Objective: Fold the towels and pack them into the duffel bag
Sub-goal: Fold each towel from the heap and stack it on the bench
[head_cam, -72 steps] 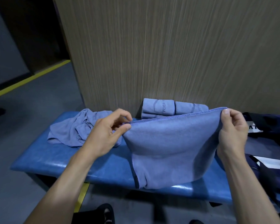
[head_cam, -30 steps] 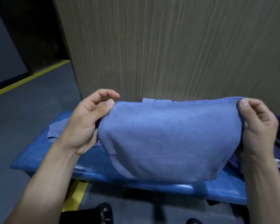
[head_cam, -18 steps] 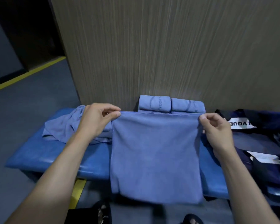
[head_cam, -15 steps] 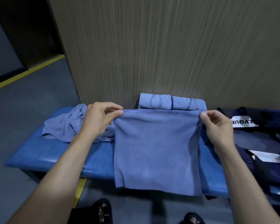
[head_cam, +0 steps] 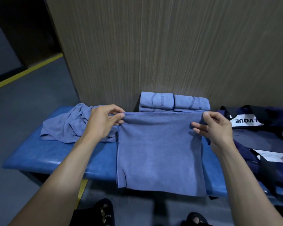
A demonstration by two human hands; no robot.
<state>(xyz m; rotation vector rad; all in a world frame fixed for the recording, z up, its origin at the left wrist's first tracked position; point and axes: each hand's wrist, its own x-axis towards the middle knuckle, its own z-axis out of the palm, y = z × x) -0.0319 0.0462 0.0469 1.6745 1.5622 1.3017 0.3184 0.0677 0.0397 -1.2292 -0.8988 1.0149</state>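
**Half-folded towel held flat across tabletop, top corners pinched**

Landmark: the half-folded towel (head_cam: 160, 152), lying over the blue tabletop (head_cam: 59, 154) with its lower edge hanging past the front rim.

- Left of it: crumpled towel (head_cam: 67, 126), unfolded, apparently waiting its turn.
- Left hand (head_cam: 101, 123) pinches the towel's upper left corner between thumb and fingers. Judged purpose: keep the top hem taut and the layers aligned.
- Behind it, against the wood panel (head_cam: 170, 46): two folded towels (head_cam: 173, 101) side by side, seemingly staged away from the working area.
- Right hand (head_cam: 216, 128) pinches the upper right corner, mirroring the left; this spreads the cloth square for the next fold.
- Right of it: dark duffel bag (head_cam: 265, 137) on the same tabletop, close by for packing. No towel can be seen in it.
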